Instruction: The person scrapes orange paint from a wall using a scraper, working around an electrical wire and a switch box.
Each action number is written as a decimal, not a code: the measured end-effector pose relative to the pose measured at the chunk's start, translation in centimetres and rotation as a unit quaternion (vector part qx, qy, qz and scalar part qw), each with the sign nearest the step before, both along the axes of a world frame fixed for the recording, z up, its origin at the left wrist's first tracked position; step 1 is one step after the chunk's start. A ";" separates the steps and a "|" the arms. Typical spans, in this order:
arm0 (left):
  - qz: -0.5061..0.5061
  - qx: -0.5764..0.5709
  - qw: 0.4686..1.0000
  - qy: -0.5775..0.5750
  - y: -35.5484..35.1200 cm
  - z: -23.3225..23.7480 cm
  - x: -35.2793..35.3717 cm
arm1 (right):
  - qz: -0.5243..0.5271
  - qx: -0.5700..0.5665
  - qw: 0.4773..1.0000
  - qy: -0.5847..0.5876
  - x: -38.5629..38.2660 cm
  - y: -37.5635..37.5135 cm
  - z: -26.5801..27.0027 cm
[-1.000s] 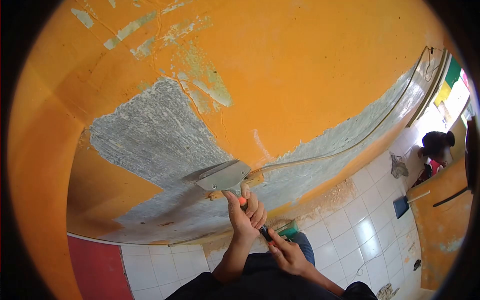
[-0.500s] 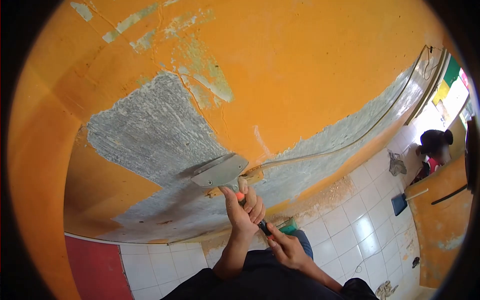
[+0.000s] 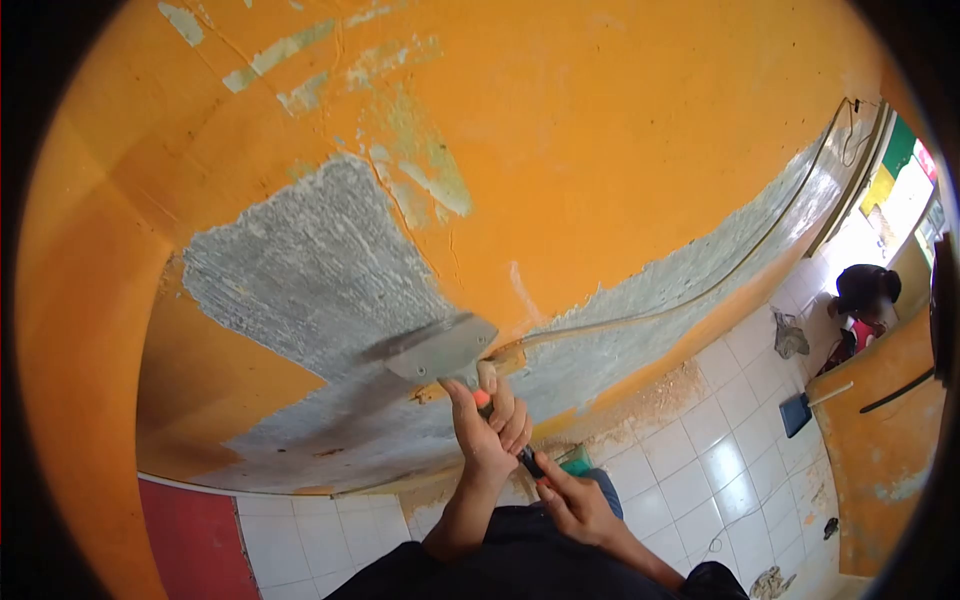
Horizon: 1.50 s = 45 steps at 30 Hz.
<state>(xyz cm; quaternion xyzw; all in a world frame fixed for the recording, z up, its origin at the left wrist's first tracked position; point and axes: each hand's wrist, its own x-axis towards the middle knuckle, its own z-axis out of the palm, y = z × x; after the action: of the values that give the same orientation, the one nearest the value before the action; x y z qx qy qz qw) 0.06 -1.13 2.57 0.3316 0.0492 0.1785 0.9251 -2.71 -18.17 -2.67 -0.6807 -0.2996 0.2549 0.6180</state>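
Both my hands grip one long-handled wall scraper (image 3: 443,348), its wide metal blade lying close against the wall. My left hand (image 3: 485,425) is wrapped round the upper handle just below the blade, at an orange-red part. Lower down, my right hand (image 3: 578,497) closes on the black handle end (image 3: 533,466). Behind the blade is a bare grey patch (image 3: 315,255) with rough streaks, bordered by orange paint (image 3: 620,150). Pale scraped marks (image 3: 290,50) show higher up on the orange.
A cable (image 3: 660,306) runs along the wall toward the bright opening at right. White floor tiles (image 3: 690,440) carry paint debris. A blue dustpan (image 3: 796,414) and a grey rag (image 3: 789,333) lie at right, near a person (image 3: 866,295). A red panel (image 3: 195,535) is at lower left.
The view has shifted slightly. The scraper blade stays at nearly the same place at the lower edge of the grey patch, and both hands keep their hold.
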 end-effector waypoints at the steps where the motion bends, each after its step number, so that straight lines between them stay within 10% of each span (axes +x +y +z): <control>1: -0.002 0.004 1.000 -0.003 0.1 0.1 0.2 | -0.014 0.015 1.000 -0.023 -0.4 0.1 -0.5; 45: 0.036 0.024 0.999 -0.011 -0.9 2.0 0.9 | -0.016 0.011 0.993 -0.118 1.9 0.0 1.0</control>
<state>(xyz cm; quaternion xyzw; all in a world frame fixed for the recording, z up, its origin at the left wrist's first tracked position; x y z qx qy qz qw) 0.99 -1.99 4.57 0.3498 0.0467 0.2166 0.9102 -0.77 -18.15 -1.65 -0.7043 -0.3620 0.1592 0.5896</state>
